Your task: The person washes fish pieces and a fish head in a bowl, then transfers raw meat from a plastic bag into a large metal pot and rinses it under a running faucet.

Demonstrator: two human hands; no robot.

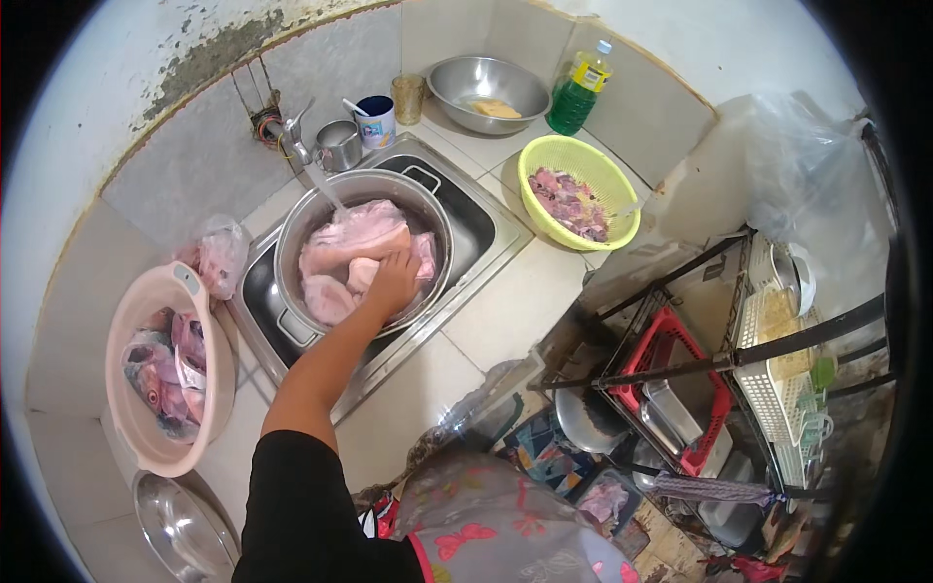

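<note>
A large metal pot stands in the stainless steel sink, holding water and several pieces of pale pink raw meat. My left hand reaches into the pot and touches the meat near its right side. The undersides of the fingers are hidden, so whether they grip a piece is unclear. Water runs from the faucet onto the largest piece, which has skin along one edge. My right hand is out of view.
Left of the sink are a pink basin of cut fish and a bagged item. Behind stand a metal cup, mug, glass, metal bowl and green liquid bottle. Rightward are a yellow colander of chopped meat and a rack.
</note>
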